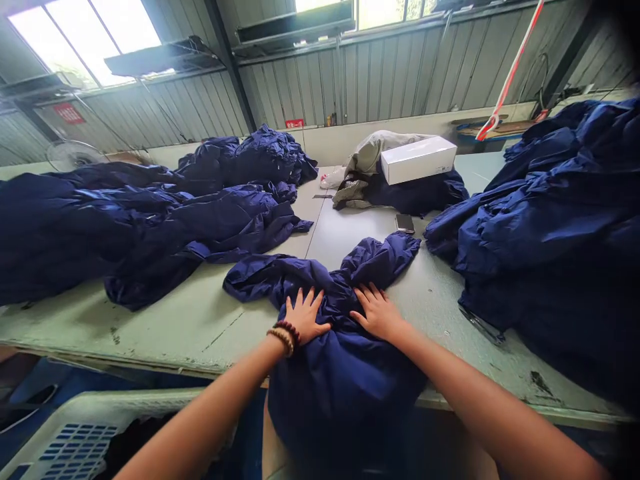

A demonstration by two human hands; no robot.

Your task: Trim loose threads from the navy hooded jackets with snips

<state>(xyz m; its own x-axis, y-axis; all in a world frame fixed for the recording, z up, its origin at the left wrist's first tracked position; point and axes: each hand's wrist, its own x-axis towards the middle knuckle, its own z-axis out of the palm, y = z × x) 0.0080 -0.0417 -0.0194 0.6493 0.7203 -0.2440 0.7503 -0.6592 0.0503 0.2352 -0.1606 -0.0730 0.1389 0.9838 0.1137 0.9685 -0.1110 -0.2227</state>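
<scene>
A dark blue garment (345, 373) lies in front of me, spread over the table's near edge, its lower part hanging down toward my lap. Two sleeve-like parts stretch away from me, one to the left and one to the right. My left hand (305, 315), with bead bracelets (284, 337) at the wrist, presses on the cloth with fingers spread. On the other side of the gathered middle, my right hand (377, 312) rests on the cloth too, fingers apart. Neither hand grips a fold.
Large heaps of blue garments lie on the left (165, 220) and right (555, 227) of the table (200, 327). Farther back sit a white box (419, 160) on cloth and a small dark phone-like object (405, 223). A white plastic basket (75, 433) stands below at left.
</scene>
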